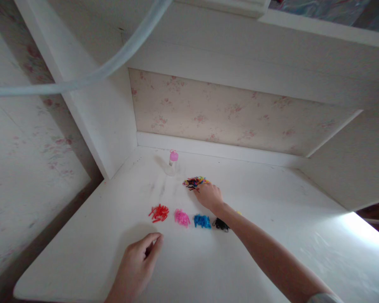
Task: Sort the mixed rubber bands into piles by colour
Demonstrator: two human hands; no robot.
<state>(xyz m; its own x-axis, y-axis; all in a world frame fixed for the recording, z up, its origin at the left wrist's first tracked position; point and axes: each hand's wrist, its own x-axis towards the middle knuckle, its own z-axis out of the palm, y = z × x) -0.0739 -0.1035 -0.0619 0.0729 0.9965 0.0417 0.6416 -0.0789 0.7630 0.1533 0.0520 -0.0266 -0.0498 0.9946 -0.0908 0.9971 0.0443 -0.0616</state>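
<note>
Nearest me, on the white table (72, 256), the left hand (137, 263) rests low, thumb and forefinger tips pressed together; anything pinched between them is too small to make out. It sits just short of the row, probably parked there so the near side stays out of the other arm's way. Beyond it, the row: a red pile (159, 213), a pink pile (182, 218), a blue pile (202, 221) and a black pile (221, 224), all of what look like small rubber bands. Gaps between them are bare, which presumably keeps the colours from mingling. The right forearm crosses over the black pile's edge; a scrap of yellow (239, 213) shows past it, the rest hidden. Farther on, the right hand (209, 196) reaches palm down to the mixed heap (194, 183), fingers at its near right side; I cannot tell whether they pinch a band or only touch. The heap lies behind the row, apart from it, likely so that mixed and single colours stay distinct. Farthest, a clear bottle (171, 169) with a pink cap (174, 156) stands upright near the back board (208, 145), seemingly set aside to leave working room.
</note>
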